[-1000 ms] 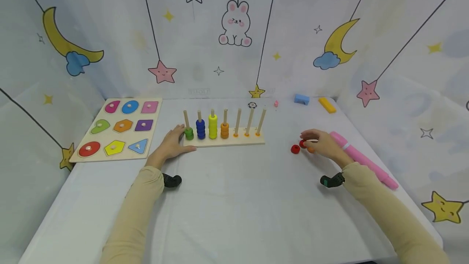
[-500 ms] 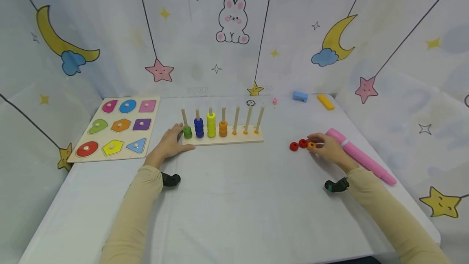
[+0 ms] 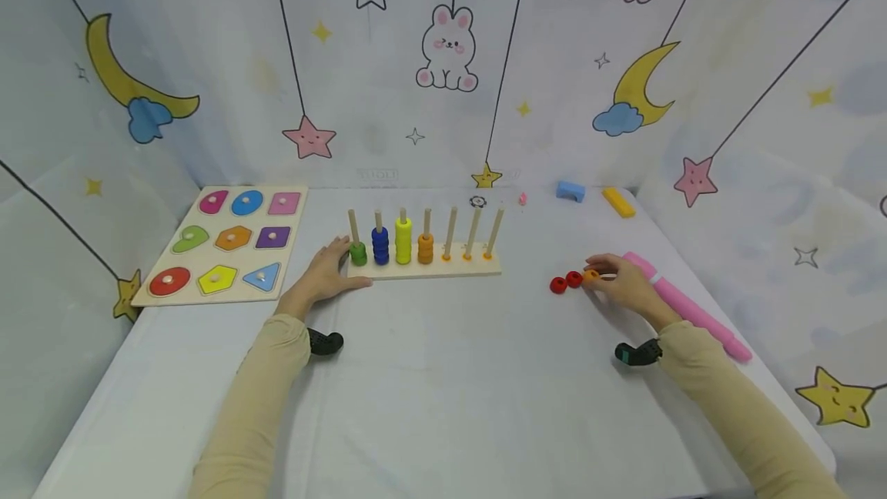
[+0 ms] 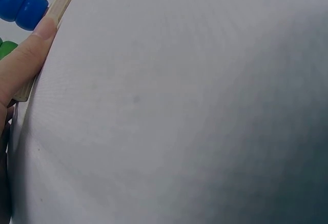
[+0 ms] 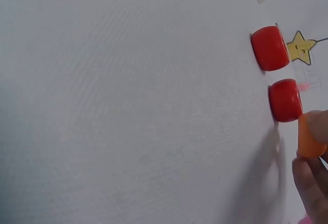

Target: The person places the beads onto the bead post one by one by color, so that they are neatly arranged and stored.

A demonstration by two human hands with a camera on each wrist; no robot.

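A wooden peg board [image 3: 436,271] stands at the middle back with green, blue, yellow and orange beads on its left pegs. Three pegs at its right bear no stacked beads. My left hand [image 3: 322,272] grips the board's left end, its thumb [image 4: 25,57] along the front edge in the left wrist view. To the right, my right hand [image 3: 624,283] pinches an orange bead [image 5: 309,141] between thumb and fingers. Two red beads, one nearer [image 5: 285,100] and one farther [image 5: 270,48], lie in a row to the left of it on the white cloth.
A shape puzzle board [image 3: 222,246] lies at the left. Beyond the right hand is a pink rod-like object [image 3: 693,306]. Blue [image 3: 570,191] and yellow [image 3: 618,202] blocks sit at the back right, near the patterned backdrop [image 3: 443,122].
My right hand has shifted slightly right, off the red beads, and its fingers have come onto the orange bead. The left hand keeps its place on the peg board.
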